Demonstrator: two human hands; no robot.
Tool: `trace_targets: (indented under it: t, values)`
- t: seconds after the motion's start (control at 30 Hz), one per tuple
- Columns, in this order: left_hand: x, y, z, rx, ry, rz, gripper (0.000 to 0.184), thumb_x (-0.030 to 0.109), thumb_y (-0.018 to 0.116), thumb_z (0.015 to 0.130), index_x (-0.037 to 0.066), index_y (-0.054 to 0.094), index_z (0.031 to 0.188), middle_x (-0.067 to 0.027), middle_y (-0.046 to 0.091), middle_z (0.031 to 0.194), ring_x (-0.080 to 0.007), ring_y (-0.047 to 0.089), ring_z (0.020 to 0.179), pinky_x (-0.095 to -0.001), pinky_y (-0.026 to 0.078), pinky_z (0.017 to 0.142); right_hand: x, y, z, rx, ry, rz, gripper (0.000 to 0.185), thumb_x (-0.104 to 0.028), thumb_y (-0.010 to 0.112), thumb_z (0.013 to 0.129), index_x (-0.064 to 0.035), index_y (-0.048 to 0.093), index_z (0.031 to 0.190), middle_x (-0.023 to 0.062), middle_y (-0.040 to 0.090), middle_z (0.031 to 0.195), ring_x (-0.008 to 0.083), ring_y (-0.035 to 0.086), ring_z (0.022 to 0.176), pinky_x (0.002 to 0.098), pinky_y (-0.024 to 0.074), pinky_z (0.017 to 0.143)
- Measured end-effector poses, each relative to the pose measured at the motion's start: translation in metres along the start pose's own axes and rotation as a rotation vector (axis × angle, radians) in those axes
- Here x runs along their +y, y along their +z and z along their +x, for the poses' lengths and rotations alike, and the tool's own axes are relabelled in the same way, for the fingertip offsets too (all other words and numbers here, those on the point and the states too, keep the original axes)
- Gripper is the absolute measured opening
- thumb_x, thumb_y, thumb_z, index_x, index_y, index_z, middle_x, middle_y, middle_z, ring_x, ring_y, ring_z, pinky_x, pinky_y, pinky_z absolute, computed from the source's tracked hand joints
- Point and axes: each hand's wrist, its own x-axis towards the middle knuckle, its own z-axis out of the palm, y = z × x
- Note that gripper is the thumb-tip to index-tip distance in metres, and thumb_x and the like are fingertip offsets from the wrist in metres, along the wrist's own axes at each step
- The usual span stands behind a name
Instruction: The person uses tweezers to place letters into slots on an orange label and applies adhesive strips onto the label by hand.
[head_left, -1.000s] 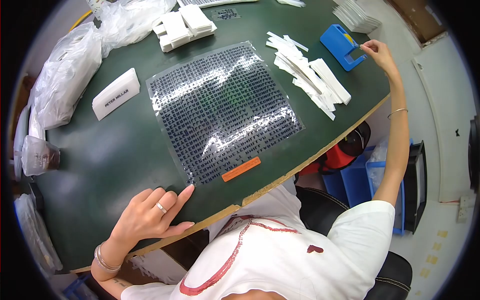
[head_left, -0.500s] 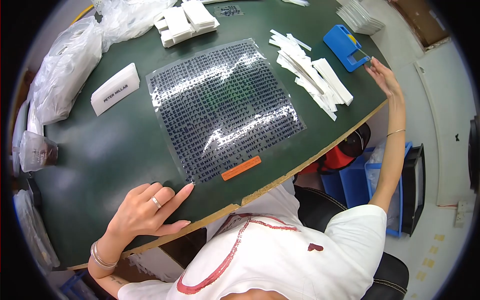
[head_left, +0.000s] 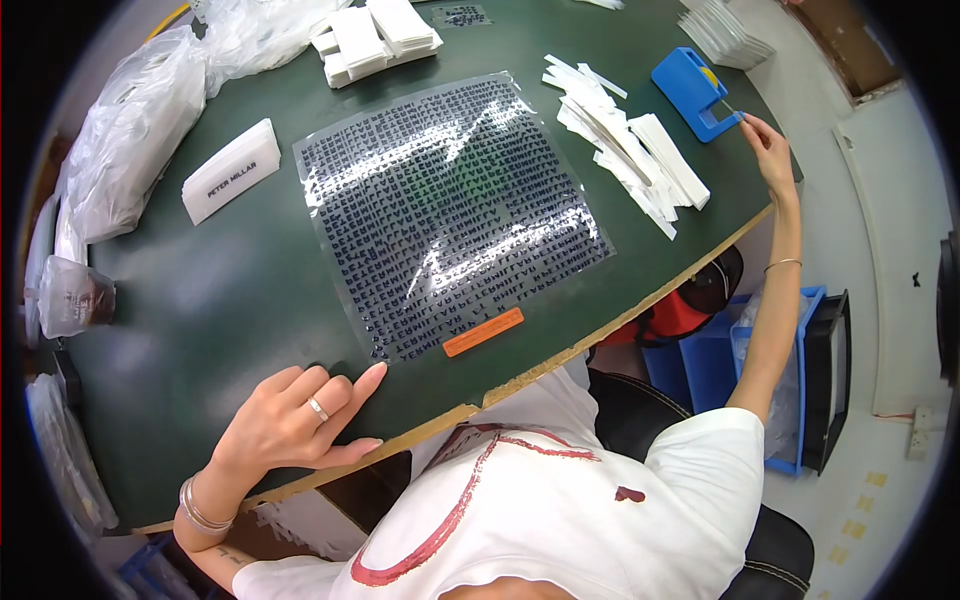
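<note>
A clear transfer sheet (head_left: 450,200) printed with rows of dark mirrored lettering lies flat on the green table. My left hand (head_left: 295,415) rests on the table edge, index finger stretched to the sheet's lower left corner, thumb apart, other fingers curled and holding nothing. At far right stands a blue tape dispenser (head_left: 688,88) with a yellow-centred roll. My right hand (head_left: 770,155) pinches at its front tip, where the tape (head_left: 728,106) ends; the tape between the fingertips is barely visible. An orange ruler-like strip (head_left: 483,332) lies along the sheet's near edge.
White paper strips (head_left: 625,150) lie in a loose pile between sheet and dispenser. A stack of labels reading PETER MILLAR (head_left: 232,172) is at left. White card stacks (head_left: 370,45), plastic bags (head_left: 135,135) and a plastic cup (head_left: 75,298) stand around the table (head_left: 200,300).
My right hand's fingers have come together at the dispenser's tip, the hand shifting slightly. My left hand stays at the sheet's corner. The view has shifted slightly.
</note>
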Motion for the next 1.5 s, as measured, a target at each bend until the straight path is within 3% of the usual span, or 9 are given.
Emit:
trace_targets:
  t: [0.3,0.37,0.47,0.6,0.73,1.0,1.17,1.27,1.5]
  values:
    - [0.003,-0.010,0.004,-0.001,0.099,0.169,0.050,0.039,0.066,0.084,0.001,0.068,0.115,-0.0008,0.042,0.076,-0.0115,0.043,0.059,-0.0254,0.038,0.051,-0.077,0.031,-0.052,0.507,-0.234,-0.081,0.040,-0.015,0.062,0.094,-0.0076,0.055,0.133,0.0038,0.065,0.097,0.0098,0.057,0.086,0.0264,0.0487,0.080]
    - [0.001,-0.018,0.014,0.061,0.087,0.084,0.043,0.035,0.066,0.085,0.001,0.069,0.110,-0.0007,0.045,0.076,-0.0118,0.044,0.058,-0.0252,0.038,0.051,-0.158,0.059,-0.086,0.394,-0.286,0.048,0.036,-0.013,0.060,0.093,-0.0041,0.055,0.128,0.0087,0.066,0.106,0.0152,0.060,0.095,0.0313,0.0464,0.090]
    - [-0.007,-0.022,0.028,0.187,0.061,-0.079,0.031,0.027,0.066,0.087,0.000,0.070,0.100,-0.0004,0.051,0.076,-0.0124,0.047,0.057,-0.0248,0.040,0.052,-0.244,0.104,-0.140,-0.173,-0.418,0.556,0.037,-0.007,0.057,0.093,-0.0010,0.047,0.128,0.0112,0.062,0.115,0.0158,0.060,0.098,0.0302,0.0464,0.091]
    - [-0.008,-0.012,0.029,0.422,-0.394,-0.575,0.014,0.012,0.063,0.089,-0.001,0.066,0.090,-0.0043,0.056,0.077,-0.0140,0.052,0.057,-0.0245,0.042,0.055,-0.294,0.137,-0.183,-1.052,-0.239,1.060,0.046,-0.002,0.054,0.092,-0.0021,0.036,0.134,0.0180,0.056,0.125,0.0179,0.056,0.106,0.0317,0.0439,0.095]
    - [-0.006,-0.016,0.033,0.345,-0.871,-1.182,0.006,0.004,0.063,0.088,-0.002,0.061,0.087,-0.0074,0.057,0.076,-0.0149,0.053,0.059,-0.0241,0.044,0.057,-0.312,0.150,-0.184,-1.364,-0.098,1.083,0.045,-0.003,0.055,0.092,-0.0028,0.036,0.133,0.0187,0.053,0.130,0.0182,0.055,0.108,0.0319,0.0437,0.095]
    - [-0.011,0.000,0.026,0.285,-0.558,-0.879,0.008,0.004,0.063,0.089,-0.001,0.058,0.086,-0.0050,0.053,0.072,-0.0103,0.046,0.057,-0.0265,0.037,0.052,-0.318,0.158,-0.180,-1.442,-0.114,1.044,0.046,-0.005,0.055,0.094,-0.0022,0.036,0.135,0.0192,0.052,0.134,0.0179,0.056,0.110,0.0314,0.0455,0.094]
    - [-0.011,0.004,0.025,0.384,-0.518,-0.878,0.008,0.003,0.060,0.090,0.000,0.057,0.084,-0.0034,0.050,0.070,-0.0086,0.042,0.058,-0.0268,0.034,0.051,-0.326,0.154,-0.177,-1.441,0.099,1.022,0.048,-0.002,0.057,0.092,-0.0030,0.041,0.137,0.0183,0.055,0.131,0.0197,0.057,0.110,0.0315,0.0478,0.091]
    - [-0.011,0.005,0.023,0.452,-0.523,-0.919,0.010,0.004,0.058,0.092,0.001,0.056,0.084,-0.0023,0.051,0.072,-0.0076,0.041,0.059,-0.0251,0.033,0.053,-0.327,0.168,-0.182,-0.501,-0.940,0.443,0.046,-0.004,0.067,0.084,-0.0055,0.057,0.129,0.0157,0.060,0.125,0.0211,0.060,0.107,0.0310,0.0489,0.087]
    - [-0.012,0.001,0.020,0.425,-0.742,-1.473,0.021,0.016,0.048,0.100,0.002,0.053,0.086,0.0013,0.051,0.080,-0.0053,0.040,0.065,-0.0221,0.033,0.057,-0.336,0.190,-0.166,-0.088,-1.448,0.365,0.035,-0.014,0.075,0.062,-0.0117,0.075,0.097,0.0038,0.065,0.103,0.0163,0.060,0.085,0.0273,0.0446,0.074]
